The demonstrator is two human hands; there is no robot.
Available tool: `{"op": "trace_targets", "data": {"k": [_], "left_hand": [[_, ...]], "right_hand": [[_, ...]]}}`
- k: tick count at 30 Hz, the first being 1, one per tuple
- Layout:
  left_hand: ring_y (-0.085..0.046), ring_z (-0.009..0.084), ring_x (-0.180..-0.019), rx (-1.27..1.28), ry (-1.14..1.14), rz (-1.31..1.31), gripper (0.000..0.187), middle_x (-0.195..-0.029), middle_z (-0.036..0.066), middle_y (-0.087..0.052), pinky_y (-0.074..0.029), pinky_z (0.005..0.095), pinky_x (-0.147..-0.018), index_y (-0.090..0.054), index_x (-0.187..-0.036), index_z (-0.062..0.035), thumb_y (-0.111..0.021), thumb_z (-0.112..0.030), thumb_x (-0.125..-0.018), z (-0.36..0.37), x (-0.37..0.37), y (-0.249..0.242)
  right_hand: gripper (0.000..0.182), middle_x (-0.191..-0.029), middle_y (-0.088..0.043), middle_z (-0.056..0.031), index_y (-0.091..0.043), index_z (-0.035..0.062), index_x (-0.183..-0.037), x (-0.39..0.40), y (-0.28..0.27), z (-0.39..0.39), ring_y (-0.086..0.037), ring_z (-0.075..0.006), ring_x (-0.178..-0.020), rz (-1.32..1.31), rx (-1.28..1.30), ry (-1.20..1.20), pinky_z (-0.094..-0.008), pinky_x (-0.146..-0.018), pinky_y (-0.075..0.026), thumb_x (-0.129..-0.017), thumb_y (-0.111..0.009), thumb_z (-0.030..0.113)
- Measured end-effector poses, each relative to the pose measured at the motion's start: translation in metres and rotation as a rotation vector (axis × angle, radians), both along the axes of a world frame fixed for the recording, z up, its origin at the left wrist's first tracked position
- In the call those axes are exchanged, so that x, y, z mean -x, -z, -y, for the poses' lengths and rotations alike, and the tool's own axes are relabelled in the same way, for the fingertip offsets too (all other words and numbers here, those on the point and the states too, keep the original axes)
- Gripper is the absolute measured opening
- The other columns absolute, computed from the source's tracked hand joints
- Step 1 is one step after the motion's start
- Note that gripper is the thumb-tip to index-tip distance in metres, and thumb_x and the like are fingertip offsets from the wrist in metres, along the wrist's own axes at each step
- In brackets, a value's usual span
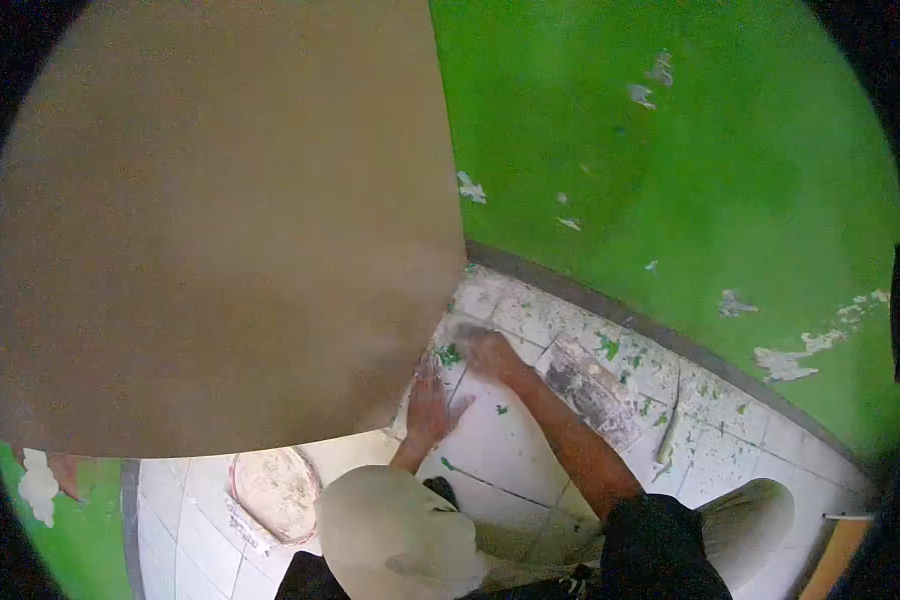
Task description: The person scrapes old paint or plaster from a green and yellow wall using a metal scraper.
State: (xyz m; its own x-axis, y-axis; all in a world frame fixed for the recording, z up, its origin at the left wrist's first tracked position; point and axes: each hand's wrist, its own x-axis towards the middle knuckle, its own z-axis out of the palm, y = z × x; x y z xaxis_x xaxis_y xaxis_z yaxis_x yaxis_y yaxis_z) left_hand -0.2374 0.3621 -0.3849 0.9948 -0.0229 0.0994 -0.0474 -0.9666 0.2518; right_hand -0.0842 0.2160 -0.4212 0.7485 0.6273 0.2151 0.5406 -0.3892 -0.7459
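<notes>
On the white tiled floor (505, 440), my left hand (429, 408) lies flat with its fingers spread, close to the edge of the large brown panel (230, 230). Just right of it, my right hand (482, 350) is near the floor, its fingers smeared by motion, so what it may hold cannot be made out. Green flakes (449, 354) lie between the two hands. Right of my right forearm, a dusty, plaster-smeared board or tool (590, 390) rests on the tiles.
A green wall (660, 190) with chipped patches rises above a grey baseboard (570, 285). A thin pale strip (672, 425) lies among scattered flakes. A round container of whitish material (273, 495) is lower left; an orange-brown object (838, 560) is lower right.
</notes>
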Motion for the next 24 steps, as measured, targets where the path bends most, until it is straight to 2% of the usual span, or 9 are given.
{"op": "trace_targets", "data": {"k": [2,4,9,11,15,16,17,20,24], "left_hand": [[-0.025,0.046,-0.146,0.007,0.038,0.017,0.106,-0.156,0.033,-0.027,-0.022,0.0511,-0.121,-0.02,-0.15,0.0139,-0.062,-0.061,-0.088,0.002,-0.015,-0.003],[-0.024,0.0459,-0.147,0.009,0.049,0.023,0.107,-0.156,0.033,-0.026,-0.021,0.0511,-0.121,-0.02,-0.151,0.0137,-0.062,-0.062,-0.087,0.005,-0.032,0.002],[-0.024,0.0443,-0.147,-0.045,0.063,0.151,0.106,-0.158,0.031,-0.023,-0.02,0.0513,-0.121,-0.018,-0.151,0.0129,-0.066,-0.056,-0.087,0.034,-0.083,0.011],[-0.024,0.0443,-0.147,0.084,0.126,0.111,0.102,-0.158,0.031,-0.024,-0.021,0.0505,-0.121,-0.019,-0.152,0.0115,-0.066,-0.052,-0.088,0.065,-0.105,0.014],[-0.027,0.0436,-0.146,0.431,0.411,-0.07,0.089,-0.157,0.03,-0.027,-0.025,0.0475,-0.12,-0.022,-0.154,0.0061,-0.065,-0.041,-0.092,0.14,-0.112,0.026],[-0.031,0.0428,-0.145,0.553,0.464,-0.044,0.079,-0.156,0.029,-0.03,-0.027,0.0461,-0.12,-0.029,-0.152,0.0034,-0.065,-0.036,-0.093,0.155,-0.114,0.031],[-0.031,0.0428,-0.145,0.566,0.501,-0.057,0.079,-0.156,0.029,-0.03,-0.027,0.0461,-0.12,-0.029,-0.152,0.0034,-0.065,-0.036,-0.093,0.162,-0.113,0.036],[-0.032,0.0422,-0.144,0.506,0.266,0.145,0.069,-0.155,0.028,-0.033,-0.027,0.0458,-0.12,-0.038,-0.146,0.0047,-0.064,-0.034,-0.095,0.147,-0.123,0.035],[-0.029,0.0409,-0.147,0.258,-0.017,0.304,0.073,-0.157,0.027,-0.03,-0.024,0.0489,-0.12,-0.036,-0.148,0.0048,-0.062,-0.041,-0.096,0.1,-0.133,0.026]], "right_hand": [[0.043,-0.135,-0.058,-0.0236,-0.061,0.0016,-0.13,0.013,-0.011,0.016,-0.051,-0.0403,-0.13,-0.094,-0.047,-0.066,-0.0434,-0.112,-0.041,-0.09,-0.061,0.017],[0.043,-0.131,-0.061,-0.022,-0.063,-0.0013,-0.125,0.018,-0.001,0.029,-0.054,-0.0396,-0.128,0.135,-0.027,0.438,-0.0431,-0.112,-0.041,-0.084,-0.065,0.011],[0.054,-0.141,-0.052,-0.0237,-0.064,-0.0049,-0.122,0.047,0.032,0.111,-0.046,-0.0428,-0.133,0.306,0.327,0.715,-0.0539,-0.113,-0.036,-0.08,-0.073,0.027],[0.077,-0.152,-0.041,-0.0235,-0.044,-0.0021,-0.144,0.075,-0.018,0.14,-0.029,-0.0409,-0.145,-0.079,0.644,0.824,-0.0581,-0.119,-0.021,-0.082,-0.069,0.037],[0.076,-0.151,-0.044,-0.0181,-0.054,0.0041,-0.138,0.093,-0.055,0.18,-0.037,-0.0442,-0.136,-0.461,0.754,0.644,-0.0669,-0.104,-0.033,-0.076,-0.075,0.044],[0.059,-0.131,-0.06,-0.0198,-0.069,0.0066,-0.114,0.107,-0.049,0.178,-0.055,-0.0415,-0.117,-0.107,0.724,0.884,-0.0612,-0.093,-0.044,-0.071,-0.079,0.044],[0.059,-0.131,-0.06,-0.0198,-0.069,0.0066,-0.114,0.105,-0.044,0.196,-0.055,-0.0415,-0.117,-0.12,0.737,0.921,-0.0612,-0.093,-0.044,-0.071,-0.079,0.044],[0.052,-0.104,-0.067,-0.023,-0.068,0.0004,-0.104,0.101,-0.084,0.239,-0.064,-0.0389,-0.098,-0.533,0.286,0.515,-0.0448,-0.086,-0.051,-0.069,-0.084,0.036],[0.033,-0.082,-0.067,-0.0237,-0.067,0.0022,-0.085,0.103,-0.079,0.273,-0.065,-0.0417,-0.079,-0.146,0.066,0.514,-0.0486,-0.073,-0.052,-0.069,-0.077,0.029]]}}
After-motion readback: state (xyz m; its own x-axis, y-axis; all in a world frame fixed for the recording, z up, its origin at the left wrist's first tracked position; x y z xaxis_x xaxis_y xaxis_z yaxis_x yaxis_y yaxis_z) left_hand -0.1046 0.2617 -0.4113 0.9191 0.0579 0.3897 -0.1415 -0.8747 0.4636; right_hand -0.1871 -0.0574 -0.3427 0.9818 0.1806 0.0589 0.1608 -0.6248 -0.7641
